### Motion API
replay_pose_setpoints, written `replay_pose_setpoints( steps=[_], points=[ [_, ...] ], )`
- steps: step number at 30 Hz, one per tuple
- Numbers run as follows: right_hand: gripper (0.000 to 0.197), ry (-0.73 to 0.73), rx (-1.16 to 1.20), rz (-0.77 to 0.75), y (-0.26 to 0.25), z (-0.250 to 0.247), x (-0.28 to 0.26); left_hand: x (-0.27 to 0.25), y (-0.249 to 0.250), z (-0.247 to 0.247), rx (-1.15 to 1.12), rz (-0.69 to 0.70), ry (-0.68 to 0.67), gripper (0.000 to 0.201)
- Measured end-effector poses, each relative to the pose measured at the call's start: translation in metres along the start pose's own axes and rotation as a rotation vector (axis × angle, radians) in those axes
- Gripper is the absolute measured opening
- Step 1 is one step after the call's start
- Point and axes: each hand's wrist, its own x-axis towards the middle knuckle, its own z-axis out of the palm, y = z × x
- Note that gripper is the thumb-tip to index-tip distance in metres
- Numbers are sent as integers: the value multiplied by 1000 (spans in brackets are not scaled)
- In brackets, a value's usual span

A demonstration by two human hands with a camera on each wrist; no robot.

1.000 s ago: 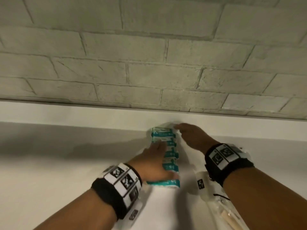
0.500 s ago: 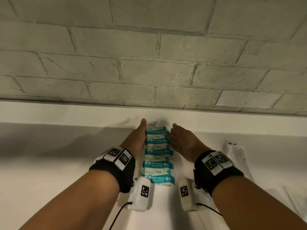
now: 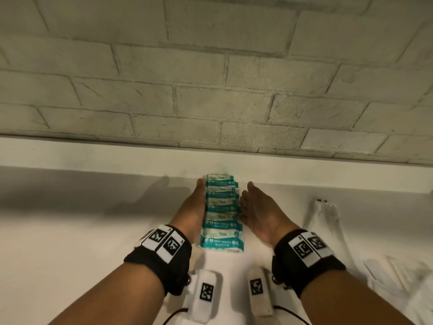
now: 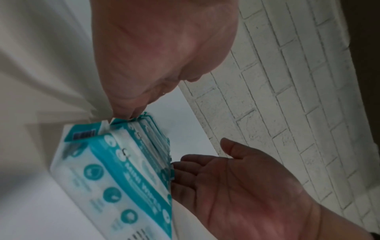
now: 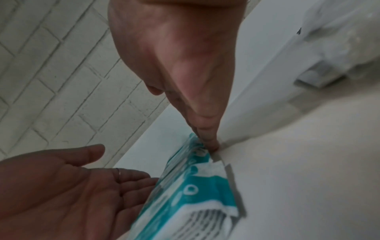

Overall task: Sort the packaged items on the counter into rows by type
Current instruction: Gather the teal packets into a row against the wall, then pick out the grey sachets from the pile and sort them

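Both hands, left hand (image 3: 192, 212) and right hand (image 3: 259, 213), flat and holding nothing, flank the wipes row (image 3: 221, 213) on the desk (image 3: 70, 242). Recommend even, light inward pressure to square edges.

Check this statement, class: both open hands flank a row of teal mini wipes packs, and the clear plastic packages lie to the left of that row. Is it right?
One detail is wrong. The clear plastic packages lie to the right of the row, not the left, as the head view shows. The rest stands: the left hand and right hand, both open, flank the row of mini wipes packs.
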Motion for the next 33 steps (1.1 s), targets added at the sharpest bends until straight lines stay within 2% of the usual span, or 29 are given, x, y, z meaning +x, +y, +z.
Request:
replay_pose_setpoints(
  steps=[2, 4, 6, 7, 10, 11, 13, 18, 25, 30, 33],
  points=[
    [54, -7, -15, 0, 1, -2, -1, 0, 1, 2, -6, 3, 18, 74],
    [42, -1, -26, -3, 0, -4, -2, -4, 1, 3, -20, 5, 29, 73],
    [34, 41, -193, -15, 1, -4, -5, -7, 1, 2, -27, 14, 31, 71],
    [34, 45, -402, -36, 1, -4, -10, -9, 2, 2, -31, 25, 50, 68],
    [99, -86, -1376, -136, 15, -13, -14, -15, 3, 3, -27, 77, 89, 61],
    [108, -107, -1614, -206, 22, -12, -14, -18, 4, 3, -35, 88, 87, 65],
    [110, -98, -1819, -314, 32, -11, -10, -18, 4, 5, -62, 90, 93, 71],
    [100, -82, -1850, -309, 29, -5, -3, -13, 0, 3, -82, 75, 96, 59],
    [103, -84, -1842, -289, 34, -6, 2, -13, -1, 2, -61, 60, 114, 60],
    [109, -105, -1782, -264, 29, -13, -15, -32, 3, 11, 57, 111, 116, 56],
    [95, -63, -1691, -299, 20, -23, -40, -50, 7, 7, 197, 174, 195, 61]
  ],
)
